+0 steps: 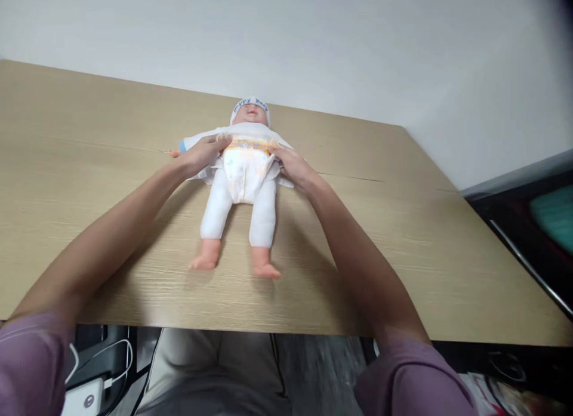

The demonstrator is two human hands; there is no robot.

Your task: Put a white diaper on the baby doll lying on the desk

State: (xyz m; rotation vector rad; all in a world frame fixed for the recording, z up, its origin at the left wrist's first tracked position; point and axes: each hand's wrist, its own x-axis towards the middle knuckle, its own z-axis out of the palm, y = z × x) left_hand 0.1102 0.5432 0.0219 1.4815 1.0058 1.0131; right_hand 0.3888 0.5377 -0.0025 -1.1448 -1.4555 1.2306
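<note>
A baby doll (263, 213) lies on its back on the wooden table, head toward the wall and feet toward me. It has a white cap with blue lettering and white clothes with a blue cuff. Around its hips is a white diaper (245, 171) with an orange patterned waistband. My left hand (208, 154) is closed at the waistband's left side, fingers pinching its edge. On the other side my right hand (293, 164) grips the diaper's edge at the waist, its fingertips partly hidden. White cloth spreads out beneath both hands.
The wooden table (134, 284) runs back to a pale wall (286, 46). A dark-framed object (528, 225) stands off the right edge. Below the front edge are a white device with a cable (84, 399), my legs, and some items at lower right.
</note>
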